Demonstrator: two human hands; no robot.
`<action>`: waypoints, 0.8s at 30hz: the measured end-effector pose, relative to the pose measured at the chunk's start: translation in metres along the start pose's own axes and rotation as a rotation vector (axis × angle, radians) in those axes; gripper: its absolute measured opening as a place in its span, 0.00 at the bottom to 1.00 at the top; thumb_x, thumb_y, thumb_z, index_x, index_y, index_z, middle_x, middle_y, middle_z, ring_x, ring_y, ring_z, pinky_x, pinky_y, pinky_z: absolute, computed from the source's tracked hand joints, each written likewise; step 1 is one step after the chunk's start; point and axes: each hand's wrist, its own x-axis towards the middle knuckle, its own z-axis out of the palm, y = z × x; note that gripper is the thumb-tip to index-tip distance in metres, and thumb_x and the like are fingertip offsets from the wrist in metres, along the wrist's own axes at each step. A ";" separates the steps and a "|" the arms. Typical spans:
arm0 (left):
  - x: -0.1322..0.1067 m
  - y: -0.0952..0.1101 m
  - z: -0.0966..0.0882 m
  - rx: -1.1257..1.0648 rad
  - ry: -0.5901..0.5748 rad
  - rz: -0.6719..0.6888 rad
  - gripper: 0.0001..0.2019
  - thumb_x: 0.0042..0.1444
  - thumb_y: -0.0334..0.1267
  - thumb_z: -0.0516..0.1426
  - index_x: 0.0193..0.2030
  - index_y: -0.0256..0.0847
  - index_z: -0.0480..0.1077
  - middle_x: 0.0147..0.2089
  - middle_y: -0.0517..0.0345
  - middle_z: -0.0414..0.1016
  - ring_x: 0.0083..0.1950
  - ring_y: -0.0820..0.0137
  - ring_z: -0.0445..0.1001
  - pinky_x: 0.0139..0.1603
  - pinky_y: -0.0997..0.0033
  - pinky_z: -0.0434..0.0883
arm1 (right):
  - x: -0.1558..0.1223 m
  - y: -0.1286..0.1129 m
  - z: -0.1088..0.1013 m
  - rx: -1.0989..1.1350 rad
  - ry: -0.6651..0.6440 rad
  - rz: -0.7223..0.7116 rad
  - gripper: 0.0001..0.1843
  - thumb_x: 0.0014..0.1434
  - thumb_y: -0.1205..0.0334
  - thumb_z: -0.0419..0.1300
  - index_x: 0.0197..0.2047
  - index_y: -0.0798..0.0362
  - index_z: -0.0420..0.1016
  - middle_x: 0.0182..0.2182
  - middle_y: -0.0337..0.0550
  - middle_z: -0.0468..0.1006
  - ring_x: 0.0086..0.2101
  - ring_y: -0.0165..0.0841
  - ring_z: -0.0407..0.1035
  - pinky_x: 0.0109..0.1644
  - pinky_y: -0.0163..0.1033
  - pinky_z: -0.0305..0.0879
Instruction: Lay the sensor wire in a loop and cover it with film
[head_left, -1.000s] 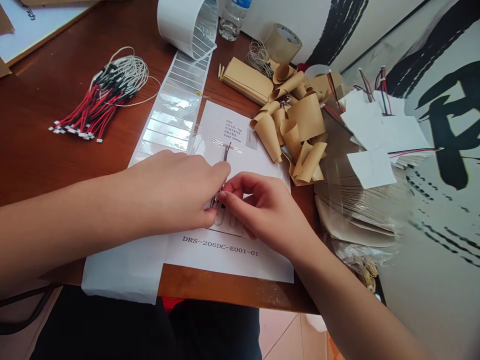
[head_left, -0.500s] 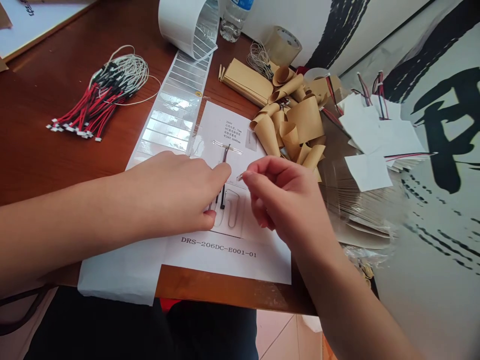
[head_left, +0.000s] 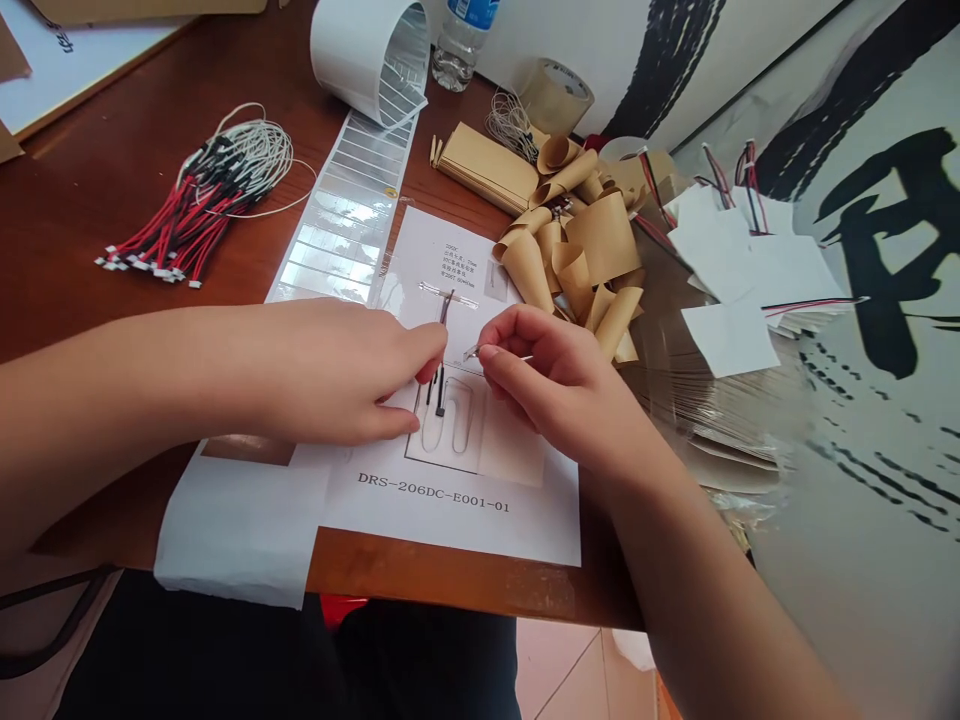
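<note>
Left hand (head_left: pixel 352 365) has spread wider over the sheet (head_left: pixel 536 535), thumb apart; right hand (head_left: pixel 555 375) pinches a shiny scrap (head_left: pixel 471 352) above the sheet.

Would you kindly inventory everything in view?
Table: one, brown, centre
Wire bundle: one, red-white, left
Label strip: one, silver, upper middle
Bottle: one, clear, back
Tape: one, tan, back
Kraft papers: many, tan, middle right
Bagged stack: one, greyish, right
White cards: several, white, right
Backdrop: one, white-black, back
Sheet: one, white, centre
Leads: several, black, on sheet
Small piece: one, silvery, above sheet
Trousers: one, black, bottom
Left hand: one, bare, on sheet
Right hand: one, bare, above sheet
</note>
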 end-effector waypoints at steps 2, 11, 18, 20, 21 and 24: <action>-0.001 -0.001 -0.002 -0.036 -0.022 -0.010 0.15 0.60 0.51 0.57 0.49 0.47 0.67 0.34 0.57 0.78 0.29 0.64 0.71 0.30 0.66 0.59 | -0.002 -0.002 0.000 -0.020 -0.067 -0.013 0.06 0.64 0.61 0.60 0.35 0.52 0.71 0.24 0.33 0.67 0.23 0.25 0.57 0.26 0.35 0.52; 0.005 -0.003 0.001 -0.071 0.076 -0.017 0.10 0.63 0.49 0.51 0.44 0.47 0.65 0.33 0.56 0.77 0.25 0.67 0.68 0.27 0.66 0.59 | -0.005 -0.007 0.007 -0.197 -0.300 -0.099 0.06 0.68 0.63 0.56 0.37 0.53 0.70 0.19 0.30 0.63 0.22 0.25 0.51 0.26 0.35 0.49; 0.005 -0.001 0.002 -0.052 0.080 -0.027 0.11 0.62 0.50 0.51 0.41 0.46 0.65 0.32 0.56 0.76 0.25 0.66 0.67 0.27 0.66 0.59 | -0.002 -0.002 0.006 -0.242 -0.358 -0.143 0.08 0.69 0.64 0.54 0.40 0.54 0.73 0.28 0.38 0.72 0.28 0.28 0.60 0.32 0.35 0.57; 0.004 -0.001 0.002 -0.055 0.096 -0.009 0.10 0.62 0.49 0.52 0.39 0.46 0.66 0.31 0.55 0.75 0.25 0.67 0.67 0.27 0.66 0.58 | -0.002 -0.002 0.005 -0.218 -0.356 -0.134 0.08 0.70 0.63 0.54 0.40 0.53 0.73 0.31 0.40 0.74 0.30 0.29 0.62 0.33 0.36 0.57; 0.004 -0.001 0.002 -0.066 0.105 0.004 0.10 0.61 0.49 0.53 0.38 0.46 0.67 0.30 0.56 0.75 0.25 0.67 0.67 0.27 0.65 0.58 | -0.002 -0.002 0.005 -0.199 -0.349 -0.127 0.08 0.70 0.62 0.54 0.40 0.53 0.73 0.31 0.40 0.74 0.30 0.29 0.62 0.34 0.36 0.57; 0.001 -0.001 0.000 -0.145 0.127 0.035 0.09 0.58 0.47 0.56 0.34 0.46 0.71 0.27 0.58 0.74 0.23 0.68 0.67 0.26 0.65 0.57 | -0.002 -0.003 0.005 -0.127 -0.319 -0.097 0.09 0.71 0.59 0.55 0.39 0.52 0.72 0.28 0.37 0.71 0.28 0.28 0.58 0.32 0.36 0.55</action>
